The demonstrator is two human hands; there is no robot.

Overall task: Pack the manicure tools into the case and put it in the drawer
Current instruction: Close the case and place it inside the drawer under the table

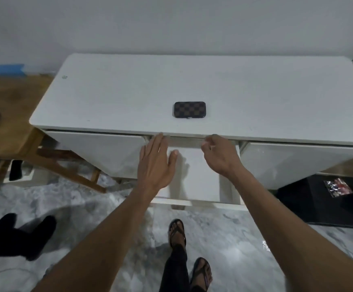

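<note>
The drawer [194,171] is standing open under both hands. The left hand [156,163] is being held flat, fingers spread, empty; the right hand [217,152] is loosely curled, gripping nothing visible. The shut case [189,109] is lying beyond the fingertips, so fingers may be pinched if the drawer is pushed in early.

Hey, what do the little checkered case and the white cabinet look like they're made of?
The case looks like leather or faux leather over a stiff shell: matte brown-and-black checks, dark rounded rim, with a small metal clasp at the front edge. The cabinet looks like painted or laminated board: smooth white, faintly glossy fronts. Neither is certain from this view.
</note>
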